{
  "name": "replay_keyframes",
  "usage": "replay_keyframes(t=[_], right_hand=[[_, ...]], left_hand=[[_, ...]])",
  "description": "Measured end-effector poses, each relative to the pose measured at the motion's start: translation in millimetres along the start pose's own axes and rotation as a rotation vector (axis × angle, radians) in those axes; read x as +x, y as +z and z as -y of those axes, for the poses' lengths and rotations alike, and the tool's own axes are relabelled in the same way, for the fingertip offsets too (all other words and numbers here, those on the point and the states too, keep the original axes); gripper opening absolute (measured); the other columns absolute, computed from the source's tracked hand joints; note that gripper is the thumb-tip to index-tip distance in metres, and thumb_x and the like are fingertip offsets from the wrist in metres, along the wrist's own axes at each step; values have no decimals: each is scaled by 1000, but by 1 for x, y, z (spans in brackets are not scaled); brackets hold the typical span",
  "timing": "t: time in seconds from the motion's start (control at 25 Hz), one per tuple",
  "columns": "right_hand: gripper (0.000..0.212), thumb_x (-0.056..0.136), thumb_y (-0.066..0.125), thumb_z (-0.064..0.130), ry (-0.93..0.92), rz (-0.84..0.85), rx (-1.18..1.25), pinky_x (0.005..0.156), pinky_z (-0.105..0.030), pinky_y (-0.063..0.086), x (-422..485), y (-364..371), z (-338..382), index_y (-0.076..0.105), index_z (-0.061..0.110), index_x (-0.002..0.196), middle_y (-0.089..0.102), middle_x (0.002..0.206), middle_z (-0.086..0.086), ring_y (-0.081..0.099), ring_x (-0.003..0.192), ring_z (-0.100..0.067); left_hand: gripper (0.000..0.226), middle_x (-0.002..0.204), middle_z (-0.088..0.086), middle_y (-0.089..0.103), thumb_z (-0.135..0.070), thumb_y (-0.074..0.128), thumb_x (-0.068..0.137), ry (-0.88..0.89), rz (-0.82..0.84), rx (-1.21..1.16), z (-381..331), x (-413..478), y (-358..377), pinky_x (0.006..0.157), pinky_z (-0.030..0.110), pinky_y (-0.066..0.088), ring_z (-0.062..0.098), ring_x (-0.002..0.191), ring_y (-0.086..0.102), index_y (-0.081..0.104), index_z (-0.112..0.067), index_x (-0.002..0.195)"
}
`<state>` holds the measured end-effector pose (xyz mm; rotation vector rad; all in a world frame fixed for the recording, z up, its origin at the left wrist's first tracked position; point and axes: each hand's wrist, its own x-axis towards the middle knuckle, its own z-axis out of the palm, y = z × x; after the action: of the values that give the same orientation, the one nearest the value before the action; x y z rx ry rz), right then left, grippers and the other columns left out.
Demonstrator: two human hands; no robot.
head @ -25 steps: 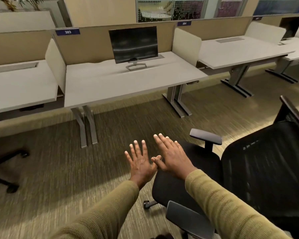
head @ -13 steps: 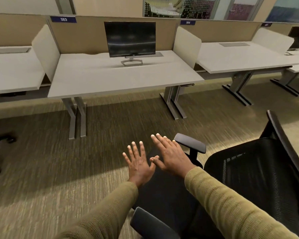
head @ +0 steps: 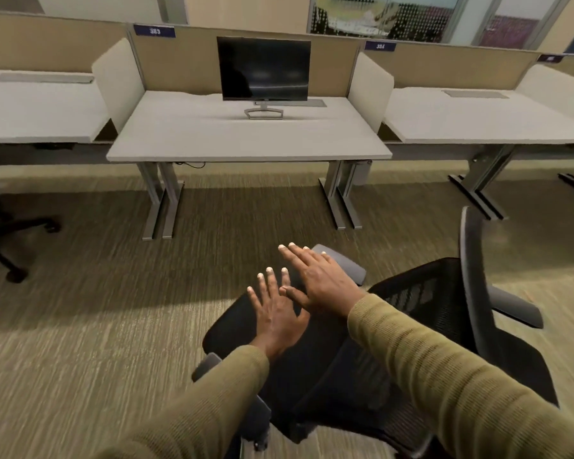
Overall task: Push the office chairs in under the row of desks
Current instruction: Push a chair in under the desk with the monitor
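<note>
A black mesh office chair (head: pixel 421 303) stands on the carpet at lower right, turned sideways, with its seat (head: pixel 232 326) toward the left. It is well clear of the middle desk (head: pixel 246 137). My left hand (head: pixel 277 314) hovers flat over the seat, fingers spread, holding nothing. Just right of it, my right hand (head: pixel 318 279) is open with its fingers over the grey far armrest (head: pixel 348 266). The near armrest (head: pixel 206 366) shows below my left sleeve.
A monitor (head: pixel 264 69) sits at the back of the middle desk, whose grey legs (head: pixel 161 200) leave a gap beneath. White desks (head: pixel 478 120) flank it, split by dividers. Another black chair's base (head: pixel 10 246) is at the left edge.
The view has swung right and closer, so the middle desk is now centred. The chair has come further under my hands; my right fingers now reach over the far armrest.
</note>
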<state>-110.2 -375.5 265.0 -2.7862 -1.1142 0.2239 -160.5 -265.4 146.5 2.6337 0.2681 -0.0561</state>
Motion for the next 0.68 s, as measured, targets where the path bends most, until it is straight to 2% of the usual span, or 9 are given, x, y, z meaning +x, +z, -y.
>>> replay_keyframes(t=[0.32,0.44,0.52,0.6,0.68], right_hand=[[77,98,38,62,1,89,-95,121,-53,20,-105,-18,-83,6,27,159,21,165,-5,24,149,-26],[73,97,39,64,68,93,-141,114,-52,30,-128,-26,-115,24,24,156,40,156,-6,40,140,-27],[69,95,39,67,127,134,-189,107,-49,37,-137,-29,-132,41,21,147,55,142,-7,51,129,-28],[66,94,37,70,155,150,-244,99,-44,41,-139,-30,-144,51,20,136,63,131,-6,58,120,-26],[64,94,37,71,150,137,-234,92,-42,41,-137,-29,-147,56,22,130,67,124,-5,61,115,-25]], left_hand=[[90,169,9,-10,-69,36,93,154,118,-69,-146,-52,41,122,59,-13,33,154,-17,-10,-29,160],[83,165,14,23,-70,38,90,227,169,-82,-183,-65,48,124,61,1,37,153,11,20,-28,159],[80,155,10,43,-72,48,85,232,212,-118,-200,-71,48,121,64,13,34,147,30,38,-29,152],[84,149,7,50,-73,55,75,232,263,-94,-209,-75,46,119,63,22,30,140,41,42,-30,147],[86,141,6,55,-71,58,68,242,296,-53,-210,-79,42,111,56,37,30,129,52,44,-31,142]])
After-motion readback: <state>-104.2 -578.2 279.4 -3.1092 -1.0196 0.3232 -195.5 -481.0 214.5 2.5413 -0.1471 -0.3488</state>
